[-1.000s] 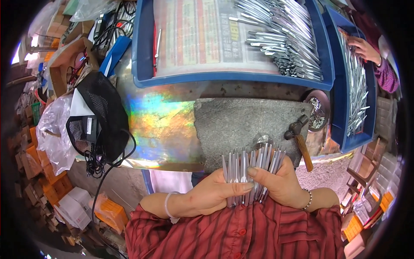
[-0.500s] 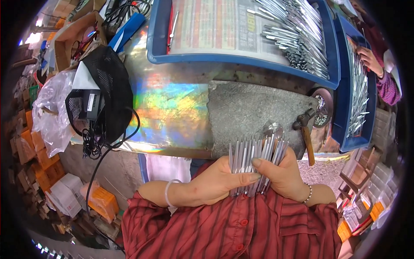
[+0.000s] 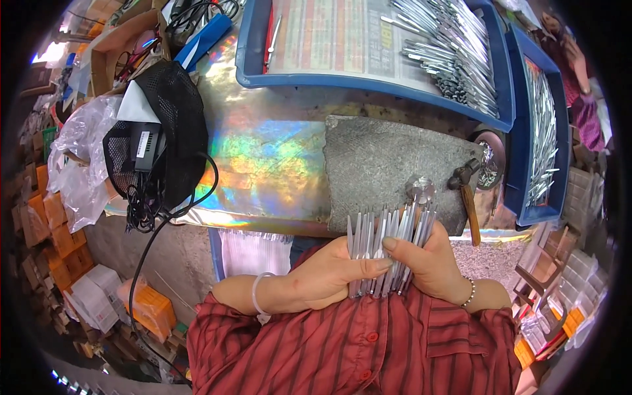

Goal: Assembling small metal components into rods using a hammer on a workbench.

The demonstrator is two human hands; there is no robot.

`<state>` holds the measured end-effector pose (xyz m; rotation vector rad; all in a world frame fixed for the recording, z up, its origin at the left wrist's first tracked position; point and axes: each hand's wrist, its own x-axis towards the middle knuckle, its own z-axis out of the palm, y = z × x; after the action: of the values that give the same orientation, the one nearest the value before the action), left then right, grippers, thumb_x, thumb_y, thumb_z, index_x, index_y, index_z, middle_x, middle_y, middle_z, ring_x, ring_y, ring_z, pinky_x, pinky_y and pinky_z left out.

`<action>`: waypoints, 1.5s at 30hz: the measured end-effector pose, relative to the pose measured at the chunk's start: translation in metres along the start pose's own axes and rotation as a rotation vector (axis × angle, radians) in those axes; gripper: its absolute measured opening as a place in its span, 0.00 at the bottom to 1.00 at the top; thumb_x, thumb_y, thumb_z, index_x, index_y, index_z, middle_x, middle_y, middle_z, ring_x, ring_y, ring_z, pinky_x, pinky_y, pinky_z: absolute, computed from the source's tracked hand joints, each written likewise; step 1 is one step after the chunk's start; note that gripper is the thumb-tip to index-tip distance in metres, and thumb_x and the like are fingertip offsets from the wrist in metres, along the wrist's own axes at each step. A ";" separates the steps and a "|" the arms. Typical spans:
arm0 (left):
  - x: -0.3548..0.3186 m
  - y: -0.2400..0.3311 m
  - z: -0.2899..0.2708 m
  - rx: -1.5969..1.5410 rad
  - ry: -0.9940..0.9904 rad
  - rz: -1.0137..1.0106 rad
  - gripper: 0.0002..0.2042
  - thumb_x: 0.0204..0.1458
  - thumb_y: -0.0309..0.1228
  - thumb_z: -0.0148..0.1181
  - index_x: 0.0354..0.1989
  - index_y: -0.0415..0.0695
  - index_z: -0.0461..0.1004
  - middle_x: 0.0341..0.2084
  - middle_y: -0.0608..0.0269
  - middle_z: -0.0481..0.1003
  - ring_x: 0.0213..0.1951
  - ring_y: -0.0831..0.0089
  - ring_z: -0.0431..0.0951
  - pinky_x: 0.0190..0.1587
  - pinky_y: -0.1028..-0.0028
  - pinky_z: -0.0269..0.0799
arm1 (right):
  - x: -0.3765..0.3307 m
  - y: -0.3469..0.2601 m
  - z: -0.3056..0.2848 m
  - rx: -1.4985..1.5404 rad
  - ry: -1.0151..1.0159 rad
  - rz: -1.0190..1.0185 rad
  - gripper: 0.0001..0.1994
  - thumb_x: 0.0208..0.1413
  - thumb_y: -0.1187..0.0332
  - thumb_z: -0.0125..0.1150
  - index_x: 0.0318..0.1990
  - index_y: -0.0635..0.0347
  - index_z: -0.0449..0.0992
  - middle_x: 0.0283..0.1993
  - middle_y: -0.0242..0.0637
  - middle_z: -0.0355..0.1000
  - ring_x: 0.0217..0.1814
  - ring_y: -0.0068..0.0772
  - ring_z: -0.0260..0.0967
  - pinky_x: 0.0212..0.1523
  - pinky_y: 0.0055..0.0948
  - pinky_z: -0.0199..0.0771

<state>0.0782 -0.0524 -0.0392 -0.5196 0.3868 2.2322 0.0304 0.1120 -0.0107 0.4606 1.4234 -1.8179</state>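
A row of slim silver metal rods stands upright in front of my striped shirt, narrow tips pointing away from me. My left hand is closed on the left side of the bundle, its thumb lying across the rods. The right hand grips the other side, thumb pressed on the front and fingers hidden behind. Just beyond the tips, a small round shiny metal piece rests on a grey metal plate. Right of it lies a hammer with a wooden handle.
A blue tray at the back holds many similar silver rods; another blue tray stands right. A round dish of small metal bits is near the hammer. Left are a black mesh bag and cable. Far right, another person's hand shows.
My view has shifted slightly. Both hands keep hold of the bundle, whose rods sit a little differently. The other person's hand has moved up, away from the right tray.
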 end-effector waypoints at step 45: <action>-0.069 -0.069 -0.077 0.244 0.055 0.402 0.15 0.53 0.29 0.58 0.48 0.41 0.66 0.40 0.67 0.70 0.42 0.79 0.69 0.46 0.78 0.65 | 0.009 0.086 0.045 -0.600 -0.646 -0.174 0.26 0.63 0.52 0.35 0.57 0.66 0.53 0.54 0.38 0.57 0.58 0.26 0.51 0.59 0.24 0.50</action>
<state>0.1913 -0.0856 -0.0804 -0.3988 0.8424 2.5069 0.0967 0.0596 -0.0593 -0.5247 1.4555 -1.3691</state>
